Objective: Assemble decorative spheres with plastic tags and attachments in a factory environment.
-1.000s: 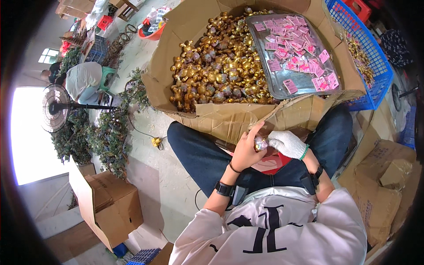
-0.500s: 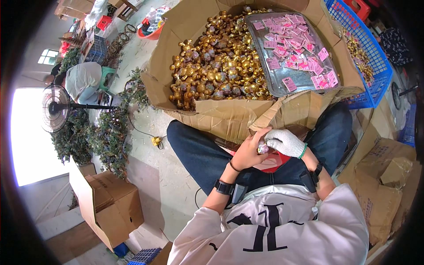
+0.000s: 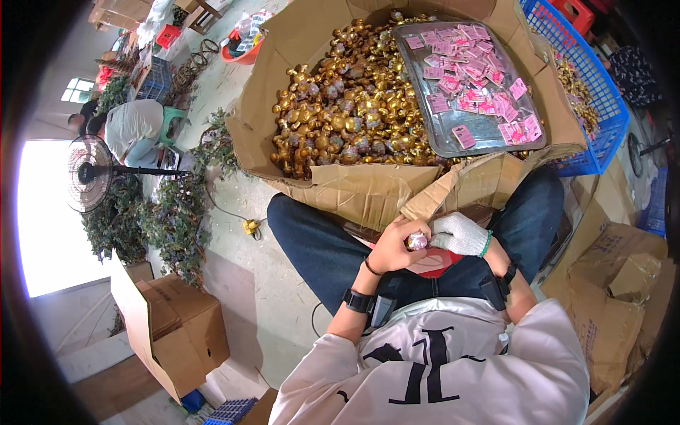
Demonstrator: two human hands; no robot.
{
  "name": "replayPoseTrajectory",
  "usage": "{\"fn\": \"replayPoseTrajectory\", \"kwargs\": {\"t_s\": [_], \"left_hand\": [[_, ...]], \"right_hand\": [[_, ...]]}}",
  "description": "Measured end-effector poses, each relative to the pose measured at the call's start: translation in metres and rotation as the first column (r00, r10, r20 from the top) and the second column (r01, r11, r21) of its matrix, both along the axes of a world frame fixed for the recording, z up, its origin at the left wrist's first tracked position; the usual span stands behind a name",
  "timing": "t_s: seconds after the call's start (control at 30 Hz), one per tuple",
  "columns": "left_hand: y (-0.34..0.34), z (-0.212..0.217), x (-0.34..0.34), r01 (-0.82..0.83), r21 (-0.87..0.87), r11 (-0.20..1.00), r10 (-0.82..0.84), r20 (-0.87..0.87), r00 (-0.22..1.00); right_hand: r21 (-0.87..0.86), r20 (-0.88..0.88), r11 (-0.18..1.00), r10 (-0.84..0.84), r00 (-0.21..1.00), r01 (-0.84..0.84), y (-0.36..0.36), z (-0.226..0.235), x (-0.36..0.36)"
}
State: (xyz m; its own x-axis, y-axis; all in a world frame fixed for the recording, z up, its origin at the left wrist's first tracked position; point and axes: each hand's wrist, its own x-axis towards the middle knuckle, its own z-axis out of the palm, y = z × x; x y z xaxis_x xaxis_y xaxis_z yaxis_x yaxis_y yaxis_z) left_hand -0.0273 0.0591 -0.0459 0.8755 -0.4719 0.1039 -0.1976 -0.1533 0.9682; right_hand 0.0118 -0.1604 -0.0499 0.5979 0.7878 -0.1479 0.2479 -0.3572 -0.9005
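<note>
My bare left hand is wrapped round a small shiny figurine, its pink-and-silver rounded end showing between thumb and fingers. Close on its right is my right hand in a white knitted glove with a green cuff edge. The gloved fingers are bent and pressed together beside the figurine; whatever they pinch, if anything, is hidden. Both hands are above my lap, in front of a big open carton. Inside lie many gold figurines, and a metal tray of pink cards rests over them.
A blue plastic basket with more gold pieces stands right of the carton. Brown cartons lie at my right, another open carton at lower left. A standing fan, leafy bundles and a bent-over person are farther left.
My left hand has turned, bringing the figurine's rounded end up into view. The gloved right hand has shifted slightly and now sits a little apart from the left fingers.
</note>
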Motion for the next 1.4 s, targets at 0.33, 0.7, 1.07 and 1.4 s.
{"fn": "replayPoseTrajectory", "kwargs": {"t_s": [0.33, 0.7, 1.07, 1.4], "left_hand": [[-0.004, 0.001, -0.004, -0.027, 0.235, 0.972, 0.006, 0.089, 0.996], [-0.004, -0.003, -0.005, 0.006, 0.219, 0.976, -0.019, 0.059, 0.998], [-0.01, -0.01, -0.011, 0.022, 0.345, 0.938, 0.0, -0.065, 0.998], [-0.014, -0.027, -0.028, -0.017, 0.409, 0.912, 0.104, -0.191, 0.976]], "right_hand": [[0.177, -0.088, 0.981, -0.066, 0.994, 0.081, 0.0, 0.005, 0.0], [0.161, -0.024, 0.984, -0.073, 0.997, 0.076, 0.001, 0.002, 0.0], [0.021, 0.211, 0.999, -0.031, 0.977, 0.027, 0.001, 0.003, -0.003], [0.04, 0.342, 0.998, -0.058, 0.938, 0.047, 0.005, -0.018, -0.023]]}}
